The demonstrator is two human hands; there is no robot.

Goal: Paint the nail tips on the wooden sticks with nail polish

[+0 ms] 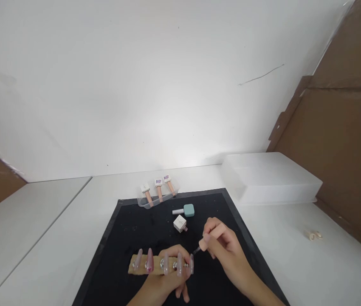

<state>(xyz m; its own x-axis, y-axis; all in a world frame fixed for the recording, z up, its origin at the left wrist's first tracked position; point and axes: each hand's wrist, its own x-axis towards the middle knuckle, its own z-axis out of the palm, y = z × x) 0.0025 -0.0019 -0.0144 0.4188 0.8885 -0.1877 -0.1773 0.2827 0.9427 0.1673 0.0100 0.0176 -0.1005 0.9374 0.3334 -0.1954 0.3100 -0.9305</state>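
My left hand (170, 280) grips a tan nail tip stand (155, 264) near the front of the black mat. Several long false nails stand on it, most of them pale and glossy, while one nail (149, 261) is deeper pink. In my right hand (227, 248) I hold a nail polish brush (210, 238) by its peach cap. Its dark bristle end is close to the rightmost nail (191, 263); whether they touch I cannot tell. Just beyond my hands, a white square polish bottle (179, 223) lies uncapped on its side.
A teal bottle (188, 210) with a white cap lies on the black mat (129, 229). Behind it, a clear tray (148, 205) holds three white bottles with peach caps. A translucent box (272, 178) stands at right, with small beige pieces (313, 235) nearer me.
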